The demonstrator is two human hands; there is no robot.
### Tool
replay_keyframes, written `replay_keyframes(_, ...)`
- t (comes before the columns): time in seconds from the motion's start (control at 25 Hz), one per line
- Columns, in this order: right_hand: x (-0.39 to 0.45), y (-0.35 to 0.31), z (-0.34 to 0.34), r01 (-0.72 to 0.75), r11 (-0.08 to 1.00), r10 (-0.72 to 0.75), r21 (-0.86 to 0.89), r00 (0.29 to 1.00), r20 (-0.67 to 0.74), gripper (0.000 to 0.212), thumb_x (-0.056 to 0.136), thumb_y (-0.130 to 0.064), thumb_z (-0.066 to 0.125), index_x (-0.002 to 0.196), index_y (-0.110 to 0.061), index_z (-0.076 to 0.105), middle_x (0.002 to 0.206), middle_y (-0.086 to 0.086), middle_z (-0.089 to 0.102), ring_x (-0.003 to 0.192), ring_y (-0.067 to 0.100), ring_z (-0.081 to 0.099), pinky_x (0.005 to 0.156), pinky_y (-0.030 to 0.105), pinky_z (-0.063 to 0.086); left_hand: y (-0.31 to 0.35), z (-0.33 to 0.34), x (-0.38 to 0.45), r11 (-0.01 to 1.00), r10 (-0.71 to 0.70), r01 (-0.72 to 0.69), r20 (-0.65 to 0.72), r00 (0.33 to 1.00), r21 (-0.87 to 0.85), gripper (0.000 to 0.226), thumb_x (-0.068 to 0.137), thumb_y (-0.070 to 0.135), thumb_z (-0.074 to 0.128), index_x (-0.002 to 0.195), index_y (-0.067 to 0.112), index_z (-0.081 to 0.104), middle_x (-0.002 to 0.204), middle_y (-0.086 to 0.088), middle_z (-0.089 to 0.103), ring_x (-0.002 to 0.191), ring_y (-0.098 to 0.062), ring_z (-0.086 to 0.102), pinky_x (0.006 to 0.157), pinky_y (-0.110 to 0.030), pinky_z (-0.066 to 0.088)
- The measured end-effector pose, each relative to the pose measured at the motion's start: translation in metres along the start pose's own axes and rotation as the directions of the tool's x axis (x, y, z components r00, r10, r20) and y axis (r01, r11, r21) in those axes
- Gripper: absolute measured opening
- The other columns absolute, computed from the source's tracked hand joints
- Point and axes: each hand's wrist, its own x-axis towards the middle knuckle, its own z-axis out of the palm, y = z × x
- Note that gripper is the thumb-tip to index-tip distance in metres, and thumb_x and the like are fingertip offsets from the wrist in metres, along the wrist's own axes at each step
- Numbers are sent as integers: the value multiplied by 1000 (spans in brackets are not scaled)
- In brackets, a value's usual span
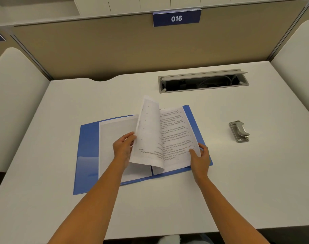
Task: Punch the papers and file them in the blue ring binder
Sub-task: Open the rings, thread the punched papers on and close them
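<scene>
The blue ring binder (87, 150) lies open on the white desk. Blank sheets (115, 134) cover its left half and printed papers (176, 131) lie on its right half. One printed sheet (148, 134) stands curled up over the middle. My left hand (123, 147) holds that sheet's left edge, fingers partly hidden behind it. At the near right corner of the printed stack my right hand (200, 155) pinches the paper. A grey metal hole punch (239, 132) sits alone on the desk, well to the right of the binder.
An open cable slot (203, 81) is set into the desk behind the binder. A beige partition (132, 48) with a blue "016" sign (176, 18) closes the back. White side panels (14, 103) flank the desk. The desk's front edge (167, 234) runs below my forearms.
</scene>
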Motion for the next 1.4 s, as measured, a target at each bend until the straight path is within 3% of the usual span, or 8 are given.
replay_keyframes(0.12,3,5,-4,-36,998,34,-53,998,-45,32,92,-16,61,122,-17,50,113,-1,57,102,20,59,85,34,55,-13,-42,7,998,-26,21,-99,995,-52,28,86,13,69,115,14,68,105,-6,70,91,-25,67,82,-39,58)
replay_keyframes(0.28,7,10,-5,-64,993,59,-95,997,-56,34,92,-17,61,124,-16,49,119,4,59,103,22,60,87,37,55,-24,-78,12,987,51,3,-330,943,159,27,85,20,71,111,14,71,113,-7,69,105,-30,63,95,-47,53)
replay_keyframes(0.72,9,12,0,-104,990,92,-101,989,-114,24,92,-19,60,115,-13,57,112,6,64,97,23,62,82,33,53,-28,-99,7,927,241,-52,-484,842,371,17,88,7,63,102,7,73,100,-10,71,90,-26,64,81,-36,56)
replay_keyframes(0.92,11,13,0,-132,985,119,-114,986,-113,20,93,-22,60,112,-15,58,110,6,65,97,26,63,85,39,56,-29,-98,4,878,223,113,-606,764,466,12,88,20,61,84,13,70,89,-11,70,83,-31,64,84,-46,54)
replay_keyframes(1.08,8,0,1,-128,986,114,-109,986,-123,18,92,-19,60,109,-13,59,104,4,64,92,24,63,80,33,53,-24,-79,5,796,250,239,-661,708,556,14,83,10,66,97,10,69,105,-16,65,103,-35,55,95,-47,38)
replay_keyframes(1.24,-9,-17,3,154,977,-163,-145,985,-52,16,92,-19,62,108,-18,60,97,-6,63,87,11,62,80,28,56,-19,-29,-6,774,492,-146,-440,751,616,29,83,4,65,111,11,61,122,-11,56,113,-29,55,97,-43,46)
replay_keyframes(1.32,-15,-22,7,309,938,-293,-156,949,120,21,91,-20,63,112,-22,59,108,-9,63,94,4,62,77,17,55,-13,10,-17,752,601,-416,-271,752,512,26,85,3,64,109,13,60,116,-6,59,105,-19,59,89,-29,53)
replay_keyframes(1.4,-19,-25,13,349,929,-288,-124,891,351,23,93,-21,60,116,-26,55,132,-14,52,106,-6,55,74,11,53,-8,45,-29,802,536,-455,-132,834,386,20,87,5,65,104,14,65,103,-3,66,93,-16,65,77,-21,56)
